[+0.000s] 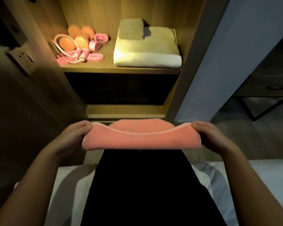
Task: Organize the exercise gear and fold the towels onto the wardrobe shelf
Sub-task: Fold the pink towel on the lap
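Observation:
A folded pink towel (140,137) hangs in the air in front of me, below the lit wardrobe shelf (121,69). My left hand (75,136) pinches its left end and my right hand (209,136) pinches its right end. On the shelf's right side lies a folded white towel (147,53) with a smaller grey folded towel (131,30) on top. The shelf's left side holds pink and orange exercise gear (78,46): small dumbbells, a pink tube with handles and pink grips.
A dark compartment (121,88) lies under the shelf. A wall socket (23,59) is at the left. The wardrobe's side panel (219,62) stands at the right, with a dark drawer unit (268,88) beyond. White bedding (252,185) lies below my arms.

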